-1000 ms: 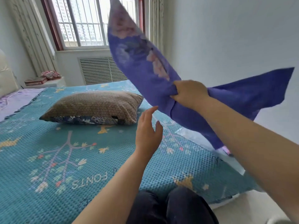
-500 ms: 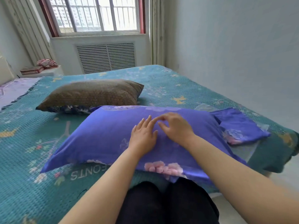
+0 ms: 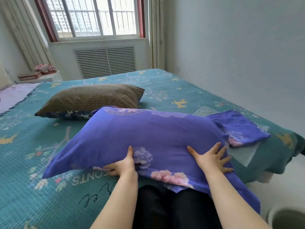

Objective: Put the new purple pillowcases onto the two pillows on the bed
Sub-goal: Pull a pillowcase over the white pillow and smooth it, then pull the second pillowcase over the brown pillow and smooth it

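1. Far left, a low white nightstand (image 3: 49, 77) stands under the window, carrying a flat book (image 3: 29, 75) and a bundle of pink striped cloth (image 3: 45, 68).
2. The bed (image 3: 33, 187) before you is covered with a teal waffle-weave spread printed with branches, yellow shapes and lettering.
3. On it, towards the window, lies the brown pillow (image 3: 92, 98), flat, with no purple case on it; a dark floral layer shows along its near underside.
4. Just in front of it, and overlapping its near right corner, lies the purple-cased pillow (image 3: 148, 129), filled out, its long side running left to right and its near edge hanging over the bed edge onto your dark-trousered lap.
5. Your left hand (image 3: 122, 166) is at the near edge of that pillow: the thumb lies up on the top face beside a lilac flower print, and the fingers (image 3: 109, 167) point left along the edge. You are touching it, but I cannot tell whether they curl under and grip.
6. Your right hand (image 3: 211, 157) rests flat on the pillow's right end, its fingers spread straight and pressing the fabric, gripping nothing.
7. Just right of that pillow's far right corner, the second purple pillowcase (image 3: 239, 128) lies folded on a clear plastic wrapper (image 3: 244, 154) near the bed's right edge.
8. At the bottom right corner, a round pale bin (image 3: 287, 219) stands on the floor.
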